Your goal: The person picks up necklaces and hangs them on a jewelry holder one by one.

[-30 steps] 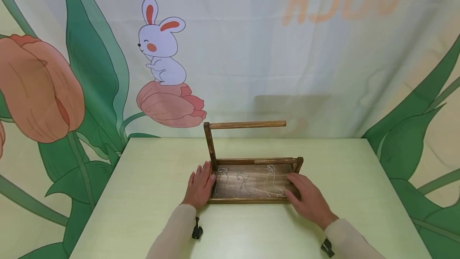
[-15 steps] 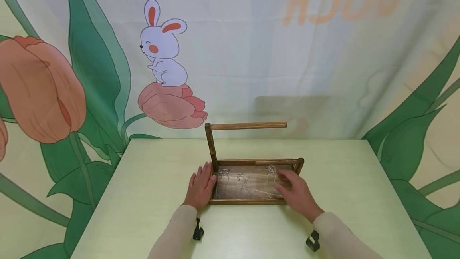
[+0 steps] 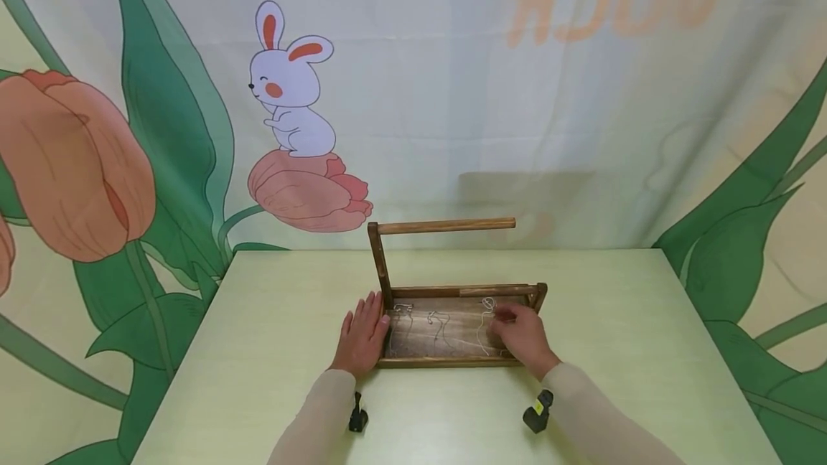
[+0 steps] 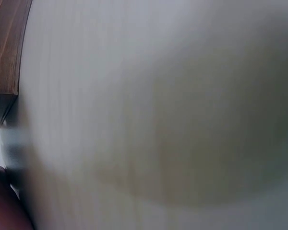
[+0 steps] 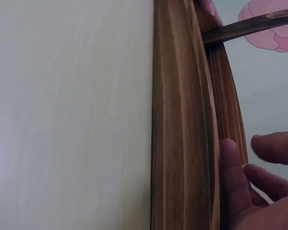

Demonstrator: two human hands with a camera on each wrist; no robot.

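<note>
I have a dark wooden tray (image 3: 446, 362) lying on the pale tabletop (image 3: 278, 285), with three thin, necklace-like strands inside: left (image 3: 403, 306), middle (image 3: 436, 317) and right (image 3: 489, 303). My right grip (image 3: 522, 336) reaches over the tray's right end, beside the right strand, thumb and fingers apart; it covers part of that strand. My left grip (image 3: 362, 336) rests against the left wall, fingers straight. A wooden post (image 3: 379, 264) rises at the left rear corner, carrying a crossbar (image 3: 446, 225). A rabbit-and-tulip curtain (image 3: 413, 106) hangs behind.
</note>
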